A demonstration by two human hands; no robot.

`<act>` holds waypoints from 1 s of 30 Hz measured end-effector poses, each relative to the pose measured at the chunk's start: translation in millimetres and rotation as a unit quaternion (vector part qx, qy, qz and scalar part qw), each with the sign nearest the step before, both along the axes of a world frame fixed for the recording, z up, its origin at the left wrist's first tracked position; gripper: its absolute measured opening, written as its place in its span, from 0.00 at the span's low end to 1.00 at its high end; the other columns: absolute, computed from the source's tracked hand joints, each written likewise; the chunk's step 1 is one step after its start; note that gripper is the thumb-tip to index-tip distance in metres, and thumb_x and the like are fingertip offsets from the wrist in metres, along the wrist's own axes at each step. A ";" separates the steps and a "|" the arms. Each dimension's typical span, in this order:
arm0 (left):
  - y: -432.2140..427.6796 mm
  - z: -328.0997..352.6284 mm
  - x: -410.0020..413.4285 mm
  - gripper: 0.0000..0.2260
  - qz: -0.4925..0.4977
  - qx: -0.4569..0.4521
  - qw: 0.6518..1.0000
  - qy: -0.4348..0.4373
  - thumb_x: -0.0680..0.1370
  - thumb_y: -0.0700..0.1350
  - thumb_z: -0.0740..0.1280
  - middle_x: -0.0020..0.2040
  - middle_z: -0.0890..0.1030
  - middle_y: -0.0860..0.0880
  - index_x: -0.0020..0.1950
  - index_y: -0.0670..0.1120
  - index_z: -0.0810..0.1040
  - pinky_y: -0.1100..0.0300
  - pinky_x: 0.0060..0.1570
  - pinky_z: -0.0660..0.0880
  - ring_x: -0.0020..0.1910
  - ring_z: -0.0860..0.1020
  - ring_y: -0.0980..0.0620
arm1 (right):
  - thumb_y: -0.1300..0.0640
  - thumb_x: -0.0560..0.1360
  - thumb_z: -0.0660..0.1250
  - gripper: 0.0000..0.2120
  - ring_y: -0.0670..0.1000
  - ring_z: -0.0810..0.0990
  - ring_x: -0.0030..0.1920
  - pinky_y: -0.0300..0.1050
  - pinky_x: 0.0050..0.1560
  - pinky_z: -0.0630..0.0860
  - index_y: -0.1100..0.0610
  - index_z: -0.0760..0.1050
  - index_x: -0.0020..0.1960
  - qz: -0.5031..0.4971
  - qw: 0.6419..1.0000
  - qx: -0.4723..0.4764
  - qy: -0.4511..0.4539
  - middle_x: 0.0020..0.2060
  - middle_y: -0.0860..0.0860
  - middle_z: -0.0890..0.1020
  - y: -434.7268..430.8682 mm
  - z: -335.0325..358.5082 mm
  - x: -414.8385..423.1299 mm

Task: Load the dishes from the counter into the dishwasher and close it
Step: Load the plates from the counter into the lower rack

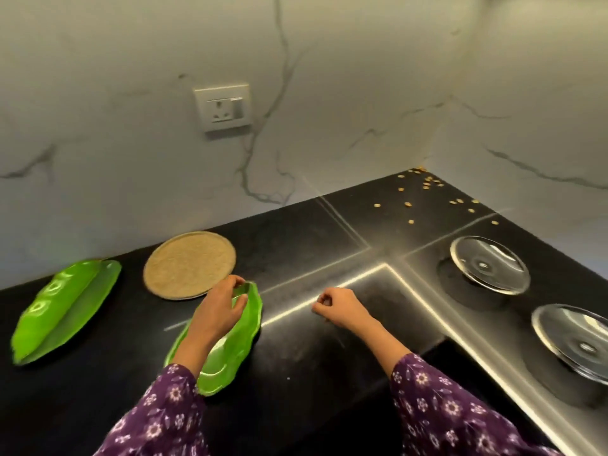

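Observation:
A green leaf-shaped dish [238,343] lies on the black counter [312,350] in front of me. My left hand [220,307] grips its far tip, fingers curled round the rim. My right hand [335,306] rests on the counter to the right of the dish, fingers curled and holding nothing. A second, larger green leaf-shaped dish [62,311] lies at the far left. A round tan plate [190,264] sits behind the near dish, close to the wall. Two clear glass plates [490,269] [575,340] rest on the right side.
A marble wall with a white socket [223,106] stands behind the counter. Several small yellow crumbs [424,189] are scattered in the far right corner. The dishwasher is out of view.

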State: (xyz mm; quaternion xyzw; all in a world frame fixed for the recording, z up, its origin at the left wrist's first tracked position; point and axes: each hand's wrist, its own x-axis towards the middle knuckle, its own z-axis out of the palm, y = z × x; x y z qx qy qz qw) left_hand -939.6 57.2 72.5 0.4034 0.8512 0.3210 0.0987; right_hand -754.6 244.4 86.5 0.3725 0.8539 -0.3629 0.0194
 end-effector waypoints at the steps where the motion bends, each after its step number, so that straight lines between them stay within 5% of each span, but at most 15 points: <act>1: -14.7 -0.1 -11.2 0.13 0.027 -0.001 1.000 -0.004 0.75 0.41 0.68 0.54 0.79 0.46 0.58 0.44 0.75 0.56 0.53 0.71 0.53 0.78 0.47 | 0.48 0.71 0.68 0.11 0.52 0.82 0.39 0.46 0.45 0.79 0.56 0.76 0.44 0.011 1.000 -0.018 -0.007 0.37 0.52 0.82 -8.3 -4.2 -18.8; 6: -74.9 -4.0 -42.1 0.13 0.122 -0.020 0.992 -0.019 0.76 0.45 0.67 0.56 0.78 0.48 0.60 0.45 0.74 0.52 0.53 0.74 0.52 0.78 0.48 | 0.43 0.72 0.67 0.20 0.54 0.84 0.41 0.45 0.47 0.80 0.63 0.77 0.42 0.067 0.989 -0.089 -0.094 0.39 0.61 0.85 -47.8 -24.2 -87.6; 9: -97.0 -7.1 -49.1 0.13 0.148 -0.022 0.989 -0.018 0.76 0.45 0.67 0.56 0.78 0.48 0.60 0.45 0.74 0.50 0.52 0.75 0.52 0.78 0.48 | 0.43 0.73 0.67 0.19 0.49 0.82 0.33 0.33 0.28 0.75 0.61 0.77 0.46 0.079 0.982 -0.121 -0.120 0.44 0.59 0.84 -70.4 -28.7 -110.1; 12: -107.1 -6.9 -51.3 0.14 0.168 -0.020 0.985 -0.025 0.76 0.44 0.67 0.57 0.78 0.48 0.61 0.45 0.74 0.51 0.52 0.75 0.52 0.77 0.49 | 0.52 0.72 0.71 0.16 0.48 0.79 0.26 0.37 0.21 0.74 0.61 0.75 0.55 0.048 0.981 -0.157 -0.106 0.48 0.59 0.82 -87.5 -36.9 -120.0; 17: -106.8 -5.6 -50.9 0.13 0.163 -0.017 0.986 -0.028 0.76 0.45 0.66 0.56 0.77 0.49 0.61 0.46 0.74 0.49 0.51 0.76 0.52 0.77 0.50 | 0.63 0.69 0.68 0.19 0.58 0.81 0.49 0.50 0.32 0.81 0.65 0.70 0.58 -0.018 0.988 -0.153 -0.025 0.55 0.59 0.78 -90.0 -46.3 -119.4; 21: -86.6 -3.1 -46.1 0.12 0.126 -0.010 0.992 -0.026 0.76 0.45 0.66 0.54 0.77 0.50 0.59 0.47 0.74 0.51 0.50 0.76 0.50 0.78 0.51 | 0.64 0.75 0.63 0.16 0.59 0.76 0.55 0.44 0.43 0.71 0.65 0.62 0.60 -0.022 0.993 -0.107 0.039 0.54 0.60 0.75 -67.1 -31.3 -99.7; 26: -33.5 2.5 -22.8 0.12 0.045 0.001 0.998 -0.034 0.77 0.45 0.66 0.56 0.78 0.50 0.60 0.47 0.74 0.51 0.54 0.75 0.52 0.77 0.52 | 0.63 0.78 0.60 0.08 0.55 0.75 0.44 0.43 0.38 0.62 0.62 0.66 0.57 -0.114 0.981 -0.036 0.154 0.44 0.57 0.76 -19.4 -11.7 -26.4; 30: 23.0 3.9 16.7 0.12 -0.051 -0.011 0.998 -0.032 0.78 0.46 0.65 0.56 0.77 0.51 0.61 0.49 0.73 0.50 0.54 0.75 0.53 0.76 0.52 | 0.59 0.79 0.60 0.09 0.54 0.76 0.41 0.44 0.41 0.67 0.63 0.72 0.56 -0.255 0.941 0.021 0.224 0.40 0.56 0.78 16.1 9.2 64.5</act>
